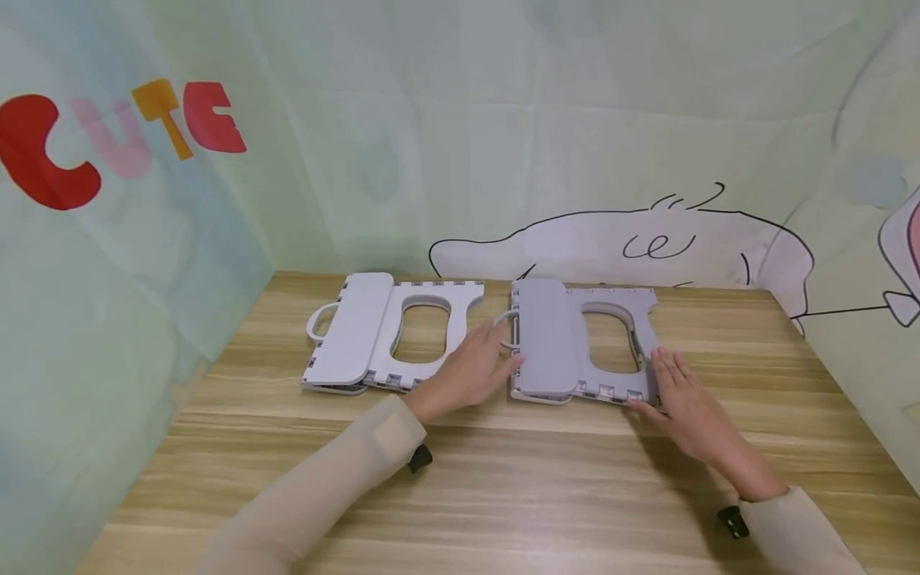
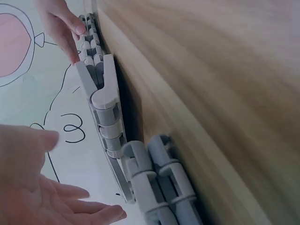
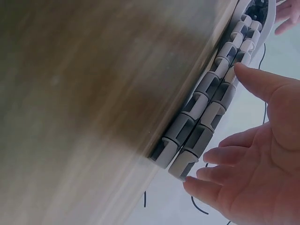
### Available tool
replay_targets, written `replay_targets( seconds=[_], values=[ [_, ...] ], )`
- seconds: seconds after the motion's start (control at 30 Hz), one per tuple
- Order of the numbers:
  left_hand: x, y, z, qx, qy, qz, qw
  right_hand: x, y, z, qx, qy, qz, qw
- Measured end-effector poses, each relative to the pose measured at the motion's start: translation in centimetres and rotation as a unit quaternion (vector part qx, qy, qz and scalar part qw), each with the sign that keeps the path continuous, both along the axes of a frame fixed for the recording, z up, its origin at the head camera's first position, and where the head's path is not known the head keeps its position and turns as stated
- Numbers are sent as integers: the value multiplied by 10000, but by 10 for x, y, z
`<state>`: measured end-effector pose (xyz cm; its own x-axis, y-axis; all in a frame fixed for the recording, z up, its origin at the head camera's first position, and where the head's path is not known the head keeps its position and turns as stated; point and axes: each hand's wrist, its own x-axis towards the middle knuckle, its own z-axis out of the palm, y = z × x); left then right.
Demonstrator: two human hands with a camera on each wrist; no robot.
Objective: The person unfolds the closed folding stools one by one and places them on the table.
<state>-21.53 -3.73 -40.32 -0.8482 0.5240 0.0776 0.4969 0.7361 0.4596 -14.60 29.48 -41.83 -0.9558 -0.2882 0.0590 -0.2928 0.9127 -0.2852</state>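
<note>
Two folded plastic step stools lie flat, side by side, on the wooden table. The left folding stool (image 1: 362,327) is whiter, and the right folding stool (image 1: 546,339) looks greyer; each has a loop handle at its left end and an oval opening. My left hand (image 1: 470,363) reaches between them, fingers extended near the right stool's handle (image 1: 509,329); contact is unclear. With fairly straight fingers, my right hand (image 1: 690,407) rests against the right stool's right end. In the right wrist view, its thumb touches the hinged edge (image 3: 206,108).
Wood-grain table (image 1: 503,495) spreads in front of the stools. A printed cloth backdrop (image 1: 503,144) hangs along the table's back and sides, with coloured letters on the left and a line drawing behind the stools.
</note>
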Motion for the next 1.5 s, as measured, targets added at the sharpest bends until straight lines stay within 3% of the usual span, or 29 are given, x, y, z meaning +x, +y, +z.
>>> replay_targets(
  seconds=[0.37, 0.57, 0.73, 0.93, 1.2, 1.5],
  values=[
    [-22, 12, 2, 446, -883, 517, 9938, -1, 1, 0, -39, -161, -11, 9999],
    [-28, 16, 0, 306, -925, 741, 9925, 0, 1, -1, -152, -124, 70, 9998],
    [-31, 17, 0, 364, -1003, 682, 9919, 0, 1, -2, -89, -184, 106, 9997],
    [-36, 17, 3, 753, -1289, 736, 9860, 0, 0, -1, -35, -214, 117, 9997],
    [-38, 17, 4, 1553, -1643, 1155, 9672, 1, 1, -1, -28, -237, 176, 9996],
    [-40, 18, 0, 1584, -1552, 1256, 9670, 3, 2, -2, 69, -184, 279, 9994]
  ],
)
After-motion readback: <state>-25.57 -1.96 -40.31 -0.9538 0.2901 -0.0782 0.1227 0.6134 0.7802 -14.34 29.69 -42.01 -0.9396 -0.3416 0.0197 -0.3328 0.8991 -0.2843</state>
